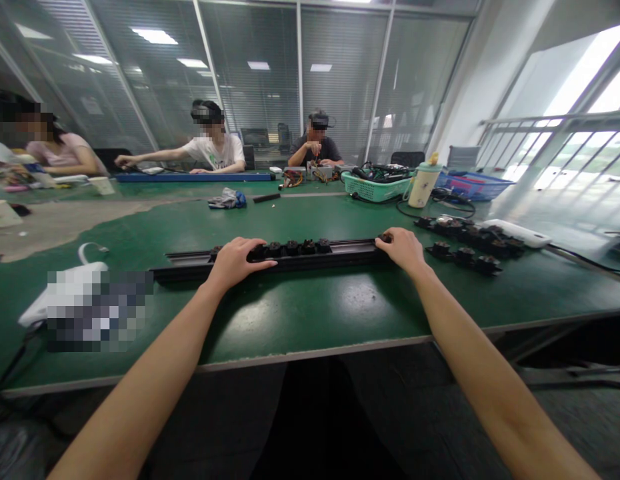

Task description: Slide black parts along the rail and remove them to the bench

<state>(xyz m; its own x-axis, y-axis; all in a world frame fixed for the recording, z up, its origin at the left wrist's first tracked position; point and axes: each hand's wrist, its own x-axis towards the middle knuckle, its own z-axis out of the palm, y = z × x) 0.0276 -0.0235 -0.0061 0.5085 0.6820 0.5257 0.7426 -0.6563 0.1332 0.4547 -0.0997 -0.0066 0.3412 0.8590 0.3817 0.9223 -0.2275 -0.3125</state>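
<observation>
A long black metal rail (pixel 290 264) lies across the green table in front of me, its channel facing up. Several small black socket-like modules (pixel 292 248) sit in a row along its middle. My left hand (pixel 235 261) grips the rail left of centre, thumb along the front and fingers over the top, beside the modules. At the rail's right end, my right hand (pixel 401 248) pinches a small black module (pixel 385 237), mostly hidden by the fingers. Whether that module is inside the channel I cannot tell.
More black modules (pixel 465 256) lie in rows to the right, near a white power strip (pixel 517 233). A cup (pixel 423 187) and a green basket (pixel 373 189) of cables stand behind. A white adapter (pixel 65 290) lies left. Several people sit across the table.
</observation>
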